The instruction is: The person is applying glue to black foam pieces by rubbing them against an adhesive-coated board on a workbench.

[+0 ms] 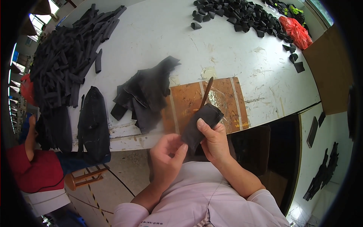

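Observation:
In front of my body, a folded black fabric piece (199, 126) is gripped by my right hand (214, 142), thumb on top and fingers underneath. At its lower left corner my left hand (168, 155) pinches the edge between thumb and fingers. Just beyond the piece, a brown board (185, 94) with tape strips lies at the table's near edge, with a shiny patch on it. A slim dark brown stick (207, 90) slants over the board, its lower end hidden behind the fabric. Left of the board lies a loose heap of black fabric pieces (145, 90).
A big pile of dark fabric strips (64, 56) covers the table's far left, with a long black bundle (94, 125) nearer. Small curled black pieces (245, 19) and a red plastic bag (295, 32) lie far right. A cardboard panel (332, 72) stands right. Another person's red sleeve (41, 170) shows left.

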### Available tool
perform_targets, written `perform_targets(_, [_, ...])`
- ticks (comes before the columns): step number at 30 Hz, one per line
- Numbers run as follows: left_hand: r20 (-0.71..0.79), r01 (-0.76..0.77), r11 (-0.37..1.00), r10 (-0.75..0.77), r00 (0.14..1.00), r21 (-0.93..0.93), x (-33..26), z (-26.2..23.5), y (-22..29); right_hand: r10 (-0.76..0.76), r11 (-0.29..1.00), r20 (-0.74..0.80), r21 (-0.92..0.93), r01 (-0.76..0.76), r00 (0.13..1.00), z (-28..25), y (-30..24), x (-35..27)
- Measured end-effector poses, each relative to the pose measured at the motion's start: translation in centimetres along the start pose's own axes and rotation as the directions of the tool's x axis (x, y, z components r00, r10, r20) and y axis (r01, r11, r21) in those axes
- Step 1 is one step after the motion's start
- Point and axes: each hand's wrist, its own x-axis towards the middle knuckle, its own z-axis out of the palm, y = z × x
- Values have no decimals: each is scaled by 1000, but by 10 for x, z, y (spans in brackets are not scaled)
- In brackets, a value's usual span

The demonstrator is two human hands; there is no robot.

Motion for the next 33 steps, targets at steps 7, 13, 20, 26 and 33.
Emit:
perform_targets(7, [-22,10,1000,-10,1000,8,3,-1,-8,-7,1000,-12,-12,7,1000,1,-1,2])
perform_targets(13, [-20,63,997,-64,998,-33,7,-1,-7,0,999,-5,-45,-1,1000,-1,1,1])
perform_targets(20, [-169,-103,991,117,979,91,17,-10,-14,-176,-370,402,-873,318,899,-23,3,1])
perform_targets(26, [-52,-179,975,187,981,135,12,5,-7,-368,407,496,-674,616,786,0,-6,-31])
perform_targets(33, [23,-104,990,103,994,91,6,9,-10,-452,383,441,-690,615,776,-7,1,-27])
